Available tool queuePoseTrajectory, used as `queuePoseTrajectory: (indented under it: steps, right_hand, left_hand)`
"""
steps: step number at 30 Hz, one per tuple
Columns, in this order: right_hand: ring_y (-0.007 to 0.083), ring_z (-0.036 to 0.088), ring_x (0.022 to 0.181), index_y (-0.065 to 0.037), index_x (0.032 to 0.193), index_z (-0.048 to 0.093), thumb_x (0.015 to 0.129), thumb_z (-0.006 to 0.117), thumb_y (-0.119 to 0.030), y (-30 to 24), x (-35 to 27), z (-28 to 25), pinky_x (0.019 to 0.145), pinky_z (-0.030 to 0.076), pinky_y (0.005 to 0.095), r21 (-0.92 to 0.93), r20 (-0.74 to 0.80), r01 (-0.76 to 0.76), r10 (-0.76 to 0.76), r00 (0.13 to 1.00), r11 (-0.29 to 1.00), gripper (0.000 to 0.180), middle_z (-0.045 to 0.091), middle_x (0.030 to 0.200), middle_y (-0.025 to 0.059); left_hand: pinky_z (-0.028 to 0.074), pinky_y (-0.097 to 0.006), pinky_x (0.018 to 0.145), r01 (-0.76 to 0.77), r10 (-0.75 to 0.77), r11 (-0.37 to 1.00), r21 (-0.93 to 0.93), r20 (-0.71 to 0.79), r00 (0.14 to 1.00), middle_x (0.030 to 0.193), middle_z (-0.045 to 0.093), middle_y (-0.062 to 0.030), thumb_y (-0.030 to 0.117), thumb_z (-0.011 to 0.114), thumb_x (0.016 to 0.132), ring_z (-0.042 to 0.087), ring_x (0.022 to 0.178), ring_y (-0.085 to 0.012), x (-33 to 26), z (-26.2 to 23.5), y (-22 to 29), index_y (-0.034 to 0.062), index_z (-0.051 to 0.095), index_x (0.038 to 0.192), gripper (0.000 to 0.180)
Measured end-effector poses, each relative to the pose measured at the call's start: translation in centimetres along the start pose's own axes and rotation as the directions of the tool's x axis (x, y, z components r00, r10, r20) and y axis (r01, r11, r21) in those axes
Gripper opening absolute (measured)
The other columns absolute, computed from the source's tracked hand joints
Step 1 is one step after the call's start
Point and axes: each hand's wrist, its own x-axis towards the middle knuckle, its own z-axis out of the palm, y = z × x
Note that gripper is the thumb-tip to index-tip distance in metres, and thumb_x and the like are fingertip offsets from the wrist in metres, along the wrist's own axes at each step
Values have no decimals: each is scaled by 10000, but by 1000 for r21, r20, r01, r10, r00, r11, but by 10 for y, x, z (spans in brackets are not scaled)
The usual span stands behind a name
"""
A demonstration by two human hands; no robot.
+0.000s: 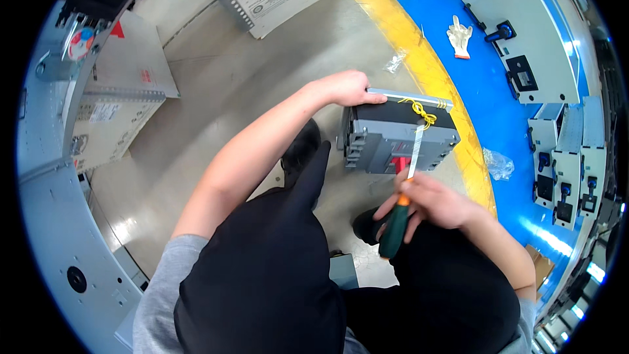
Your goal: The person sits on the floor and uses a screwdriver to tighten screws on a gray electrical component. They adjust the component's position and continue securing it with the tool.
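As I looked down past my black-clad legs [262, 269], the grey floor [216, 65] spread across the middle of my view, and a blue surface [429, 16] with a yellow border [476, 170] curved by from one to three o'clock. Out at two o'clock stood a large pale panel [534, 39] with black fittings.

Nearer, between two and three o'clock, was the grey-and-black unit [383, 136], a bright metal strip [416, 98] along its far edge; what bore its weight I could not tell. I took the step to be steadying this unit while working at it with a tool; the next move seemed to call for a surer hold and a settled tip.

My left hand [350, 88] was closed over the unit's far left corner, thumb along the strip, so the unit lay touching it, toward four o'clock. My right hand [426, 200] was half closed on the green-handled tool [394, 226], some fingers loosely apart; from there the unit lay at eleven o'clock. The tool's shaft pointed toward a looped yellow cord [429, 118], contact unclear. Beside the shaft showed a small red piece [399, 163].
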Motion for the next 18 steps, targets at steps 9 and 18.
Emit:
queuePoseTrajectory:
  steps: [9, 18]
  right_hand:
    - [273, 762, 763, -91, 1115, 416, 1137, 355, -314, 45, 85, 2, 608, 641, 341, 70, 134, -159, 149, 980, 985, 233, 720, 1070, 248]
    - [259, 752, 707, -74, 1092, 452, 1126, 383, -301, 32, 102, -18, 554, 623, 322, 234, 212, -98, 48, 976, 967, 239, 726, 1012, 253]
  left_hand:
    - [538, -442, 807, 25, -24, 999, -39, 46, 999, 885, 732, -230, 704, 542, 952, 692, 832, -359, 17, -9, -27, -53, 762, 949, 788]
    - [524, -444, 725, 49, -48, 998, -24, 44, 998, 768, 696, -219, 710, 552, 944, 663, 727, -338, 21, -10, -29, -52, 757, 880, 792]
